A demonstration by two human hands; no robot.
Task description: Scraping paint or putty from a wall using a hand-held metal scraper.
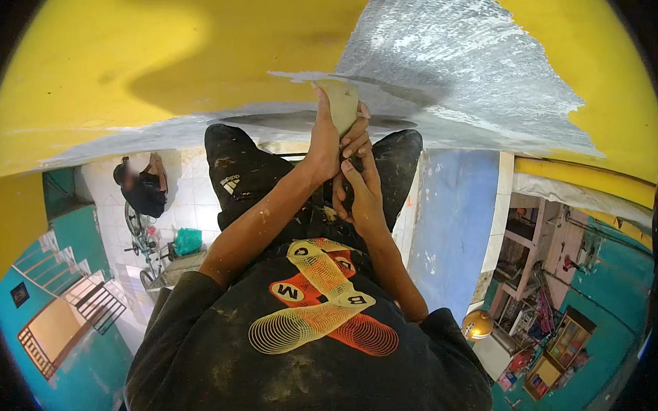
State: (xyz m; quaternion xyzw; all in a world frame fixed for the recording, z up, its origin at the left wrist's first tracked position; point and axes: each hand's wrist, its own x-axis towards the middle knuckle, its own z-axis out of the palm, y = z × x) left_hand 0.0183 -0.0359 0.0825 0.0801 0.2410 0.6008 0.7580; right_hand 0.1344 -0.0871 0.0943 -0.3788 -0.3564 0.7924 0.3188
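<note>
My left hand (325, 145) holds a flat, pale beige piece (341, 104), whose material I cannot tell, with the thumb along its left edge. The piece is close to the grey patch (440, 50) on the yellow wall (248, 42); whether they touch is unclear. Just below it, my right hand (362, 193) has its thumb and fingers bent close together, near the fingers at the piece's lower right edge. Whether it holds something small is hidden. Both hands are in front of my dark, stained trousers (253, 174), between the knees.
At the left, another person (145, 189) in dark clothes is near a bicycle (140, 236) and a green plastic bag (188, 241) on pale floor tiles. A blue surface (452, 211) lies to the right. Farther right are a yellow helmet (477, 325) and cluttered shelves (568, 337).
</note>
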